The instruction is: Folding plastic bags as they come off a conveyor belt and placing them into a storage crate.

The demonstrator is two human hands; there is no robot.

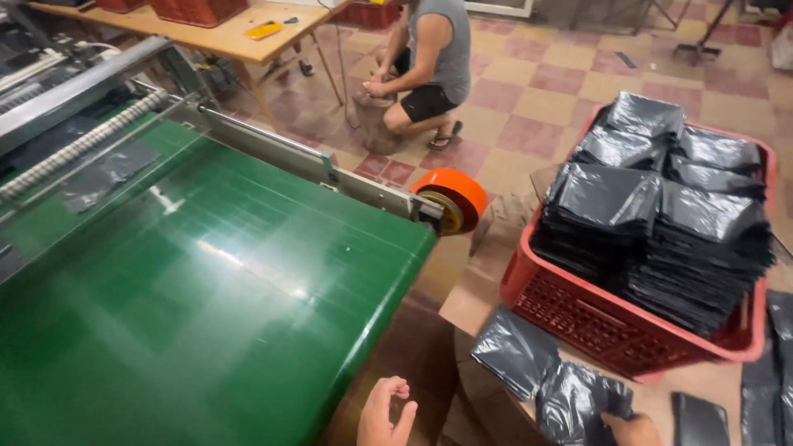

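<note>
My left hand (385, 414) hangs at the bottom edge beside the end of the green conveyor belt (206, 297), fingers curled apart and holding nothing. My right hand (632, 430) is low at the bottom right, gripping a crumpled black plastic bag (578, 400) that lies on a brown cardboard sheet (475, 301). A second loose black bag (516, 351) lies just left of it. Behind them stands a red plastic crate (578, 318) packed with several stacks of folded black bags (661, 223).
An orange roll of tape (453, 198) sits at the conveyor's far corner on its metal frame (273, 140). A person (425, 66) crouches on the checkered tile floor near a wooden table (206, 33). More black bags (772, 363) lie at the right edge.
</note>
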